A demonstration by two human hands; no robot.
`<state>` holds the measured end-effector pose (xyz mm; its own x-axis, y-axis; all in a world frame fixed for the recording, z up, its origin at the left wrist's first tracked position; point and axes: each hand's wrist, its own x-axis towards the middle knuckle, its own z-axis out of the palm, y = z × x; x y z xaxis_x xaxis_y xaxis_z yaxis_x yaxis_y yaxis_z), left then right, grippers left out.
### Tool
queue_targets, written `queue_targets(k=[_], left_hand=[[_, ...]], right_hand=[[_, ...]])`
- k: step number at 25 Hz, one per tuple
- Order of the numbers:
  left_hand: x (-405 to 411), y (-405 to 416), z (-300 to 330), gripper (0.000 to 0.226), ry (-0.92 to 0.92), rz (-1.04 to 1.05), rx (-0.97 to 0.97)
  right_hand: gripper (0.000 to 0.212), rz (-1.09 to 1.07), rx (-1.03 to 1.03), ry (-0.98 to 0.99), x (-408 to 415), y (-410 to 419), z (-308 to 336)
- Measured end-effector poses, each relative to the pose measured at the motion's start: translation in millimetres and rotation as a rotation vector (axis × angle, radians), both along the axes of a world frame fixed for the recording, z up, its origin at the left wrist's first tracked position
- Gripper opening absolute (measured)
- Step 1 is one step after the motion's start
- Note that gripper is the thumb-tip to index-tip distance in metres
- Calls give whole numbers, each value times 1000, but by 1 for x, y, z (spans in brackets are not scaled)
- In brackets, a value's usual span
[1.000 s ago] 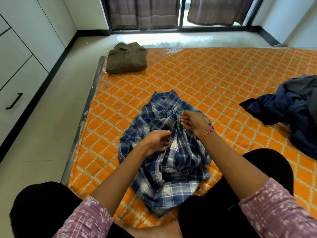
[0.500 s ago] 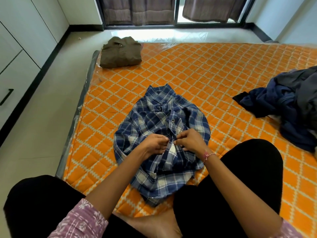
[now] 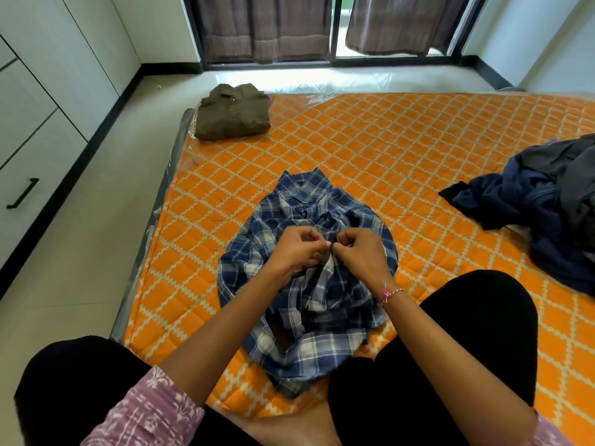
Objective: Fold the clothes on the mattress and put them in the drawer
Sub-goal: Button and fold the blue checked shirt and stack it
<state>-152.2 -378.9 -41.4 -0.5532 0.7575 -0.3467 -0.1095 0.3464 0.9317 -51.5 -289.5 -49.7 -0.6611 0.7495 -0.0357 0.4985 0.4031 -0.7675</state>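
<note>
Buttoning looks like the step: on the plaid shirt (image 3: 306,284) near the mattress (image 3: 402,149) left edge, left hand (image 3: 297,249) and right hand (image 3: 360,255) each pinch its placket, which should stay aligned and flat.

Home bedroom: mattress (image 3: 386,149), curtains (image 3: 264,27), drawers (image 3: 38,162).

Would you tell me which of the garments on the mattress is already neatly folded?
The olive-brown shirt at the mattress's far left corner; the plaid shirt is still rumpled and the dark pile is heaped.
</note>
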Motion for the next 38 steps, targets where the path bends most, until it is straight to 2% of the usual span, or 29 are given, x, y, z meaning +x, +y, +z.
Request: queue_targets(k=[2, 4, 5, 6, 7, 8, 10, 13, 17, 19, 22, 24, 26, 28, 30, 33, 38], left_hand=[[-12, 13, 22, 11, 445, 14, -27], [-23, 22, 43, 10, 979, 52, -186], [-26, 25, 50, 13, 1173, 87, -264], [-26, 26, 54, 14, 1281, 116, -309], [-25, 26, 55, 15, 1311, 120, -341], [-23, 27, 54, 16, 1251, 118, -346], [-22, 28, 50, 17, 939, 88, -308], [-24, 24, 44, 19, 496, 47, -190], [-20, 16, 37, 18, 194, 50, -54], [-19, 14, 34, 15, 105, 93, 4], [-13, 14, 25, 15, 97, 171, 57], [-12, 14, 21, 18, 142, 211, 83], [-13, 13, 19, 18, 165, 203, 101], [-15, 14, 17, 16, 169, 185, 109], [-16, 16, 16, 17, 176, 187, 106], [-12, 19, 14, 15, 161, 221, 111], [-8, 24, 17, 16, 23, 326, 134]], right_hand=[[28, -72, 30, 104, -13, 9, 17], [27, -182, 16, 190, -25, 22, 34], [28, -229, 12, 208, -29, 28, 39], [28, -267, 18, 211, -31, 31, 43], [30, -288, 33, 203, -33, 31, 45], [33, -276, 62, 188, -34, 29, 45], [34, -179, 120, 136, -34, 17, 42], [21, -124, 100, 93, -32, 5, 36], [16, -153, 23, 131, -25, 2, 35], [12, -157, -9, 146, -25, 1, 36], [10, -157, -95, 151, -26, 3, 33], [15, -167, -275, 192, -25, 7, 31], [19, -163, -560, 270, -22, 12, 34], [18, -126, -644, 296, -20, 13, 36], [22, -106, -545, 288, -23, 13, 34], [25, -70, -251, 190, -30, 16, 31], [11, 9, 223, 65, -38, 13, 34]])
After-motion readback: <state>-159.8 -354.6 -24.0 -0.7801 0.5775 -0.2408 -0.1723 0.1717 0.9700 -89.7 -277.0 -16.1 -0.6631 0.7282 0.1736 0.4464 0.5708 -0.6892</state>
